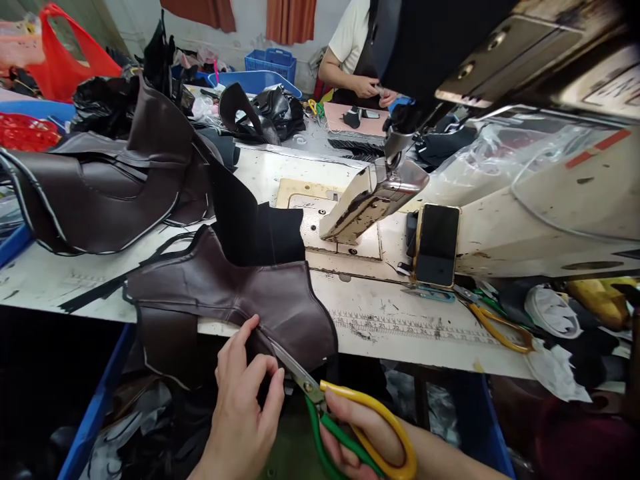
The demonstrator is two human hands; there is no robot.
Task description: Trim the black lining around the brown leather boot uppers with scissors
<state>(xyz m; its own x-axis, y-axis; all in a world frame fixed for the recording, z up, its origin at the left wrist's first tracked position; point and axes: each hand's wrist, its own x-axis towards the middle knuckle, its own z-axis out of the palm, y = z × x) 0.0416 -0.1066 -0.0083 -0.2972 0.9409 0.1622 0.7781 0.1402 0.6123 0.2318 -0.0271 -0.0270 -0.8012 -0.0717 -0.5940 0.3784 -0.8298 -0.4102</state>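
Observation:
A dark brown leather piece (280, 293) with black edging lies over the front edge of the machine table, partly hanging down. My left hand (245, 393) rests at its near edge, index fingertip on the leather, other fingers loosely bent and apart. Gripped in my right hand (370, 427) are scissors (360, 400) with one yellow and one green handle. Their blades point up and left onto the leather edge beside my left index finger; the tips are hard to make out. A black fabric part (270, 230) adjoins the leather's far side.
A sewing machine's post (360, 200) rises behind the leather. A stitched brown leather stack (115, 193) lies left. At right are a phone (438, 243), small blue snips (430, 293) and orange-handled scissors (500, 327). Across the table, a person's hands (367, 87) hold something small.

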